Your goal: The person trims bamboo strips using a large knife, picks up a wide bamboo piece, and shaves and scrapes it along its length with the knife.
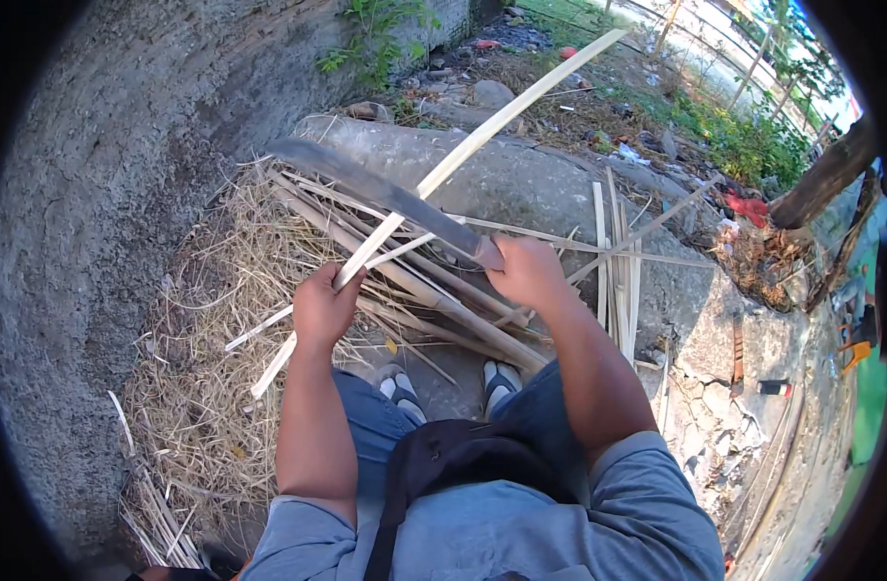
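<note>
My left hand (325, 305) is closed around a long pale bamboo strip (521, 105), which slants from lower left up to the far right. A thinner pale strip (402, 250) crosses it by the same hand. In my right hand (530, 271) is the handle of a machete (356, 177); its long dark blade points to the far left. Blade and strip meet a little beyond my left hand, and I cannot tell whether the edge is sunk into the strip. Under both hands lies a bundle of brown bamboo lengths (434, 302).
Dry shavings (211, 387) heap up along the rough wall (75, 242) on the left. Several cut strips (618, 261) rest on the concrete slab (540, 194) at right. My sandalled feet (401, 387) are just below the bundle. A wooden post (831, 174) leans at far right.
</note>
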Tool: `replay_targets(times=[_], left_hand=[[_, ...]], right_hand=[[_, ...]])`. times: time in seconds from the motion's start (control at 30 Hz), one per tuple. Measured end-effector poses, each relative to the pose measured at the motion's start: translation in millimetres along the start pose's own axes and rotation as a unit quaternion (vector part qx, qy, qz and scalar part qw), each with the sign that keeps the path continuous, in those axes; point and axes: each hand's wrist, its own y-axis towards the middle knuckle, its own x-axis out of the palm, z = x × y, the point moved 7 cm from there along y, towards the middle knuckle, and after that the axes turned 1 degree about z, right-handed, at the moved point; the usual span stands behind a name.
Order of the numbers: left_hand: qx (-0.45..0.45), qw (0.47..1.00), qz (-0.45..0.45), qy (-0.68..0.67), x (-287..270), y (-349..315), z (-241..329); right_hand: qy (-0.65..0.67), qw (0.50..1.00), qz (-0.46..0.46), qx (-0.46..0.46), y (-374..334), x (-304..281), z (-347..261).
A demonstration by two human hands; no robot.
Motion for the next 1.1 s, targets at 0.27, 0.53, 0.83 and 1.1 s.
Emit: replay_targets(times=[0.27,0.53,0.83,1.1], left_hand=[[-0.022,0.999,-0.026,-0.007,9.0,-4.2,1.5],[0.010,1.000,-0.008,-0.010,0.0,-3.0,-0.6],[0.022,0.999,-0.003,0.041,-5.5,-15.1,7.9],[0.039,0.996,-0.023,-0.073,-6.2,-20.9,34.6]], right_hand=[[-0.011,0.997,-0.069,-0.026,-10.0,16.5,-30.7],[0.027,0.995,-0.023,0.094,4.8,-13.7,9.4],[-0.030,0.993,-0.100,-0.047,-18.3,7.7,-47.7],[-0.022,0.997,-0.049,-0.057,-13.1,-32.2,-40.2]])
